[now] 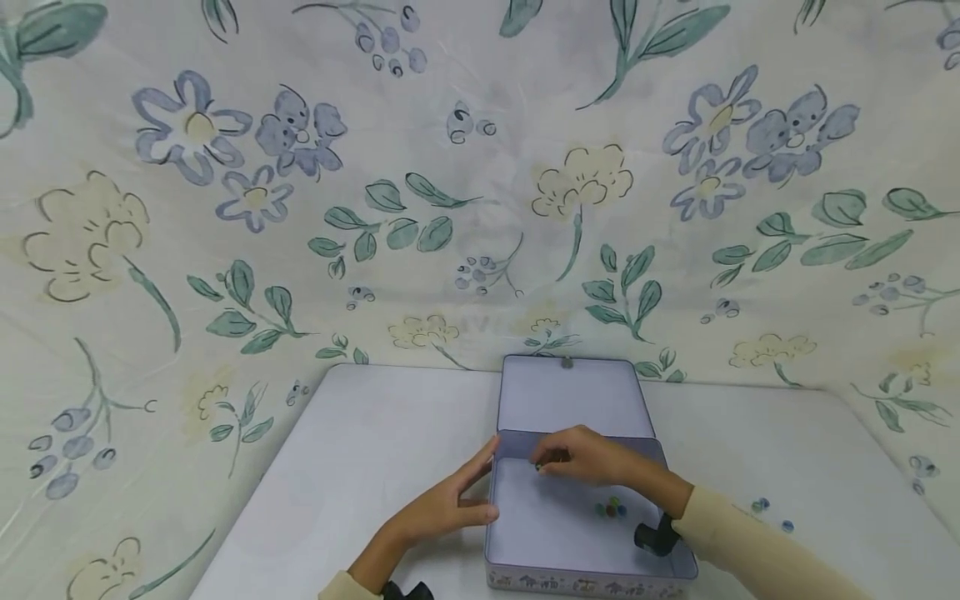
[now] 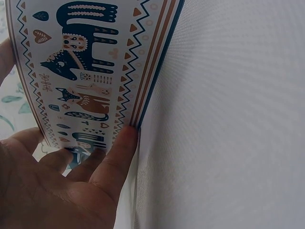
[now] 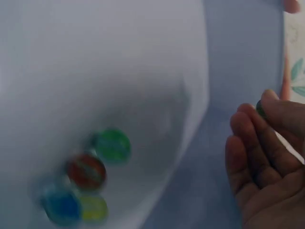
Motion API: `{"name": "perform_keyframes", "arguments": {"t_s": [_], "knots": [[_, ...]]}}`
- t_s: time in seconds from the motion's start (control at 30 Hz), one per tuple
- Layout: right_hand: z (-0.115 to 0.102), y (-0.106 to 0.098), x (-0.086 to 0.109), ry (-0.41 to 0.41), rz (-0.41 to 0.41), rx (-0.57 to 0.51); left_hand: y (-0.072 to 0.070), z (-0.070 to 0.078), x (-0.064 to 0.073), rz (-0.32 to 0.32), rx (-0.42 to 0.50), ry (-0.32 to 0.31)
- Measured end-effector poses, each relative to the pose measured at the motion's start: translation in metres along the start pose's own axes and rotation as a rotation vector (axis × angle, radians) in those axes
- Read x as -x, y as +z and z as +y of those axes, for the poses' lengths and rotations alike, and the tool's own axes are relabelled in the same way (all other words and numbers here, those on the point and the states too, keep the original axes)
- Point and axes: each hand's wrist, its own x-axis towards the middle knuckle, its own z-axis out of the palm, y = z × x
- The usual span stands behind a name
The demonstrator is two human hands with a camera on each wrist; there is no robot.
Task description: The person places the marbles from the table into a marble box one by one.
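Observation:
An open tin box (image 1: 517, 517) stands on the table, its lid (image 1: 573, 400) tipped back. Over the box's far part, my right hand (image 1: 588, 457) pinches a small dark green marble (image 3: 260, 109) between thumb and fingertips. On the box floor sit a green marble (image 3: 113, 145), a red-brown marble (image 3: 86, 171), a blue marble (image 3: 62, 206) and a yellow marble (image 3: 94, 207), close together. My left hand (image 1: 442, 510) rests against the box's left side with fingers extended, touching its printed wall (image 2: 90, 100) of animals and zigzags.
To the right of the box, a few loose marbles lie on the white table (image 1: 405, 433), among them a blue marble (image 1: 787, 526). A floral cloth (image 1: 480, 208) hangs behind the table's far edge. Black wrist cameras sit at both wrists.

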Motion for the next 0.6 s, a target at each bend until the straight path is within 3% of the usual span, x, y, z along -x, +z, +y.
{"name": "perform_keyframes", "arguments": {"t_s": [0.3,0.6], "knots": [[0.001,0.006,-0.004,-0.004,-0.014,0.067,-0.002,0.001,-0.002,0.009,-0.007,-0.003],[0.006,0.013,-0.004,0.043,-0.062,0.115,0.0,0.003,0.001,-0.003,0.018,-0.017]]}}
